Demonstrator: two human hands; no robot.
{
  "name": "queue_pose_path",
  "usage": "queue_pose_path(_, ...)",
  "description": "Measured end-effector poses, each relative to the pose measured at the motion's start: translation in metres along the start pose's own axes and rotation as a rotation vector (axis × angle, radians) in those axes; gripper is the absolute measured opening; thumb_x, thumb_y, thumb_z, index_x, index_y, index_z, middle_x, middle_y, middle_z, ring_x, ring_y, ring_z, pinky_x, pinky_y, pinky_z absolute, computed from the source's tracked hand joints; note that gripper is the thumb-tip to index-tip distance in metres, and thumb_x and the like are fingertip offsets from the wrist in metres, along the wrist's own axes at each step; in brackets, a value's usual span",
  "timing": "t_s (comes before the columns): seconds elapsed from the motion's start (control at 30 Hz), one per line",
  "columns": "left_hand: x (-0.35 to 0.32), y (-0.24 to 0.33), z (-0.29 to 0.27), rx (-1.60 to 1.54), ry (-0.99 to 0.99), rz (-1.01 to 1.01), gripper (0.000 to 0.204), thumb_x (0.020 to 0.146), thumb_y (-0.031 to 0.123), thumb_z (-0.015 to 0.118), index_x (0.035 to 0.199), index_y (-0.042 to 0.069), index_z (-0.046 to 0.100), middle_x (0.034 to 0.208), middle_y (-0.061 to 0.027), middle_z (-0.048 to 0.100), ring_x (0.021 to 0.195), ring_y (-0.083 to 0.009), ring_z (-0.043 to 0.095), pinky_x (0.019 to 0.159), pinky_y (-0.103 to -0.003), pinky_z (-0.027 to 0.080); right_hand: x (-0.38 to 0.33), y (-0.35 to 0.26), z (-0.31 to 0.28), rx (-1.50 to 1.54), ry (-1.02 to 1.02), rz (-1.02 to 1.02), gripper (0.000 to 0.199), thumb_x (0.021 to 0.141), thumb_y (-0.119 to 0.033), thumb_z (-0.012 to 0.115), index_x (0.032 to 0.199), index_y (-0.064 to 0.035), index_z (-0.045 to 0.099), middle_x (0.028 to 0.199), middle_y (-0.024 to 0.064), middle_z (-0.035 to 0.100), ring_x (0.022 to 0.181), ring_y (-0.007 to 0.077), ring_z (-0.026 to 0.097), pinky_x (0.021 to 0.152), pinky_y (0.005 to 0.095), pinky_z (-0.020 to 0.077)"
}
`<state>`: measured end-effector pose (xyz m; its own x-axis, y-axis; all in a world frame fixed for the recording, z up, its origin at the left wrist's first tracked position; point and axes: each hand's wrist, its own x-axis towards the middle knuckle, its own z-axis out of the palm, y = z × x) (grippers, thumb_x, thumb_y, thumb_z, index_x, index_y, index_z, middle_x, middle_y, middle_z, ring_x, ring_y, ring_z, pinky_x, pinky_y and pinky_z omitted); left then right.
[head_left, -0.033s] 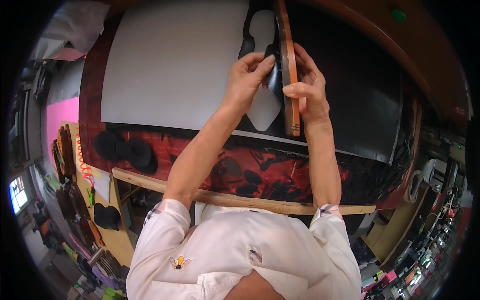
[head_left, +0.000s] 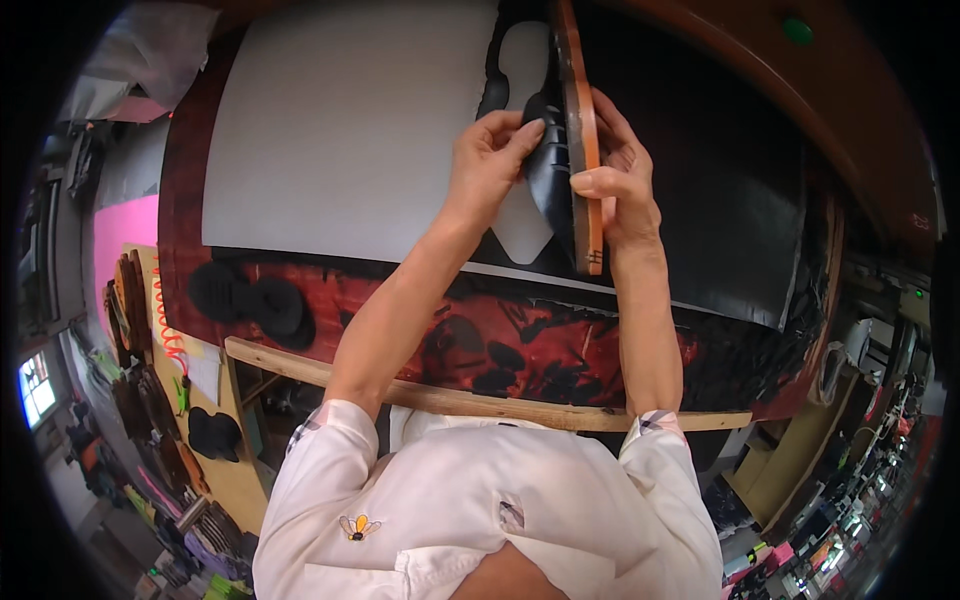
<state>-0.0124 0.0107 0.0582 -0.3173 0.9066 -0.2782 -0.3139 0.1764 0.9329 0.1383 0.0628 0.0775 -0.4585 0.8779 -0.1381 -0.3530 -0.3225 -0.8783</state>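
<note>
My right hand [head_left: 622, 185] grips an orange-edged wooden cutting die [head_left: 594, 215], held upright on its edge with the thumb on the near side. My left hand [head_left: 485, 165] pinches a black, sole-shaped sheet piece [head_left: 546, 170] between thumb and fingers. That piece bends away from the die's left face, and its far part still lies close against it. Beneath is a large sheet with a light grey surface [head_left: 340, 130]. Sole-like openings with dark edges show in it, beside and behind my left hand.
A stack of black sole pieces [head_left: 250, 303] lies at the table's left front. Black scraps [head_left: 490, 360] litter the red table surface. A wooden bar [head_left: 480, 403] runs along the front edge. Black sheet [head_left: 700, 180] covers the right side, and a brown machine beam [head_left: 830, 90] stands at the far right.
The black piece has peeled further from the die's face, leaving a wider gap and showing more of its surface. My left hand has shifted slightly left; the die has barely moved.
</note>
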Motion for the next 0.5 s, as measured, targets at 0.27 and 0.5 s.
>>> queue_pose_path(0.27, -0.011, -0.002, -0.033, 1.216, 0.370, 0.668, 0.036, 0.084, 0.009, 0.068, 0.116, 0.003, 0.054, 0.105, -0.0178, 0.061, 0.095, -0.0385, 0.060, 0.078, -0.043, 0.049, -0.016, -0.018, -0.016, -0.107, 0.041, -0.054, 0.099, 0.047, -0.016, 0.074, 0.140, 0.0053, 0.047, 0.121, 0.0163, 0.058, 0.120, 0.0273, 0.055, 0.104, 0.0336, 0.0442)
queue_pose_path(0.5, -0.072, -0.028, -0.011, 1.233, 0.103, 0.742, 0.069, 0.078, 0.031, 0.079, 0.131, -0.001, 0.048, 0.136, -0.0248, 0.042, 0.122, -0.0406, 0.044, 0.098, -0.045, 0.040, -0.030, -0.006, -0.021, -0.938, 0.161, -0.360, 0.101, 0.045, -0.014, 0.082, 0.141, -0.0056, 0.050, 0.137, 0.0149, 0.047, 0.120, 0.0293, 0.055, 0.099, 0.0387, 0.0492)
